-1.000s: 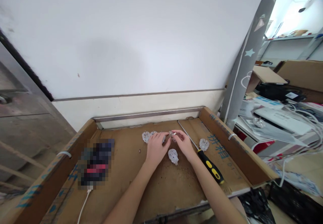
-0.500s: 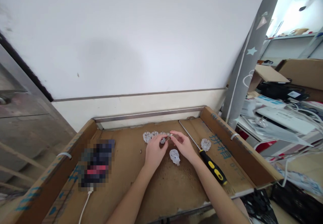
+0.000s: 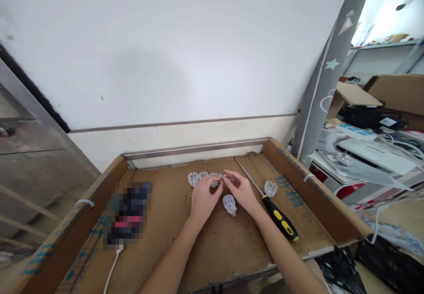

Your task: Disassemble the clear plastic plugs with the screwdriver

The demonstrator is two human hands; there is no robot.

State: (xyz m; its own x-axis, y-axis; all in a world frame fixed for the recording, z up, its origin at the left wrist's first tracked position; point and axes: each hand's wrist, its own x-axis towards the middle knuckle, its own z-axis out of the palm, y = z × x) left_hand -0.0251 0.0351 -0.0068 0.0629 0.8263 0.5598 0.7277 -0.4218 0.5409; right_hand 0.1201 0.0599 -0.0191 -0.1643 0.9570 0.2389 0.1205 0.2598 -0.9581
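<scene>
My left hand (image 3: 206,193) and my right hand (image 3: 240,191) meet above the cardboard, thumbs and fingertips pinched together. Between the fingertips is a small shiny metal piece (image 3: 223,178), too small to make out fully. Just below the hands lies a clear plastic plug half (image 3: 229,205) with round holes. Behind my left fingers sit several clear plug parts with metal pins (image 3: 193,178) in a row, the nearer ones partly covered. To the right of my right hand lies a clear plug part (image 3: 270,189), beside a long screwdriver (image 3: 280,219) with a black and yellow handle.
A cardboard tray (image 3: 155,245) with raised side walls holds everything. On its left lies a blurred-out dark device (image 3: 129,212) with a white cable (image 3: 112,267). A tiny metal bit (image 3: 184,197) rests left of my hands. A wrapped grey pipe (image 3: 318,82) stands beyond the right wall.
My fingertips have shifted very slightly around the small metal piece, and the right fingers sit a little closer to the left. The plug parts and screwdriver stay in place.
</scene>
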